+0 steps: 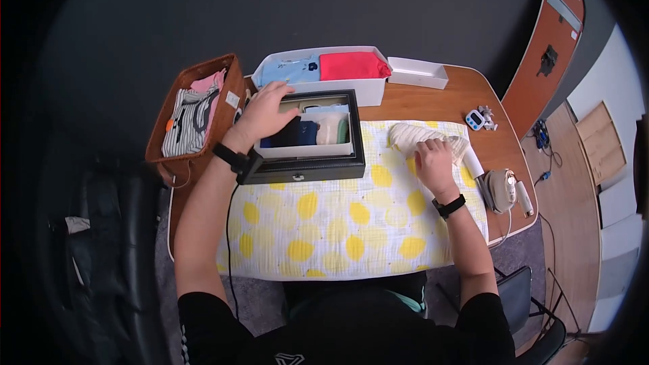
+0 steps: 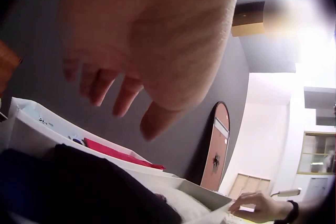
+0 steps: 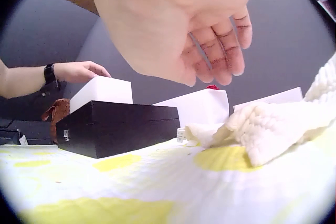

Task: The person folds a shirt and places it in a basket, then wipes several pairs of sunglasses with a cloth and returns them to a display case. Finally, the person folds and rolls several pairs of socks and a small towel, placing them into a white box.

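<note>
My left hand [image 1: 267, 116] is over the left side of a black box [image 1: 311, 170], fingers apart and relaxed; whether it touches the white tray [image 1: 304, 151] inside cannot be told. That tray holds dark folded cloths [image 1: 306, 133], a cream one [image 1: 330, 127] and a green one at its right end. In the left wrist view, the left hand [image 2: 152, 40] hangs above a dark cloth [image 2: 100, 190]. My right hand [image 1: 435, 167] hovers by a crumpled cream knit cloth [image 1: 412, 136]; the right wrist view shows this hand [image 3: 184, 24] with loosely bent fingers, apart from the cloth [image 3: 262, 129].
A yellow-patterned cloth [image 1: 331, 230] covers the table's front. Behind stand a white bin [image 1: 368, 91] with blue and red clothes and an empty white tray [image 1: 418, 74]. A wicker basket [image 1: 236, 81] is left; a timer [image 1: 474, 119] and a corded beige device [image 1: 499, 191] are right.
</note>
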Demonstrator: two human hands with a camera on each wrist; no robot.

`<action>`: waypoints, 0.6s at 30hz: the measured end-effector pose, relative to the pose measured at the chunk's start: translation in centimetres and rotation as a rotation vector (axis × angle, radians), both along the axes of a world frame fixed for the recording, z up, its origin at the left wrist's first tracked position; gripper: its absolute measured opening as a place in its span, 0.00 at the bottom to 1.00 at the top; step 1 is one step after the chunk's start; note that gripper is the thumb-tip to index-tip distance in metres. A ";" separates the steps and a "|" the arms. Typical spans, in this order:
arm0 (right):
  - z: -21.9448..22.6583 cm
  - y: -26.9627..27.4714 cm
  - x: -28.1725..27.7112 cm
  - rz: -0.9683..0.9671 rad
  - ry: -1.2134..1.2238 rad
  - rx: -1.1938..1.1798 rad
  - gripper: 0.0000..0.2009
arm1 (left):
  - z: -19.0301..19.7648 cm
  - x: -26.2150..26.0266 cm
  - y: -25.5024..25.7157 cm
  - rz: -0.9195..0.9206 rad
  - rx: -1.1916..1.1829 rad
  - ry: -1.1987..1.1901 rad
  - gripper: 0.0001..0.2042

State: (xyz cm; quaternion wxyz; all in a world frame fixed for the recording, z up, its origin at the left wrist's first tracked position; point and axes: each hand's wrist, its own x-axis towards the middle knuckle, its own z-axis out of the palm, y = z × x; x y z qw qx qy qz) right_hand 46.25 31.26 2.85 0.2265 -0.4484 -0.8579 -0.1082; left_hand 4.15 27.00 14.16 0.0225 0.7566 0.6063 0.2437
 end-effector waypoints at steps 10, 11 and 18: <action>3.1 8.7 -0.1 -0.031 0.172 -0.026 0.13 | -0.8 2.2 -1.0 -0.260 -0.451 0.177 0.59; 3.2 11.7 -0.3 -0.057 0.191 -0.050 0.18 | -0.8 2.8 -1.6 -0.214 -0.434 0.149 0.58; 0.1 26.6 -0.2 -0.320 0.032 -0.324 0.29 | -3.3 3.9 -2.3 -0.054 -0.256 0.192 0.54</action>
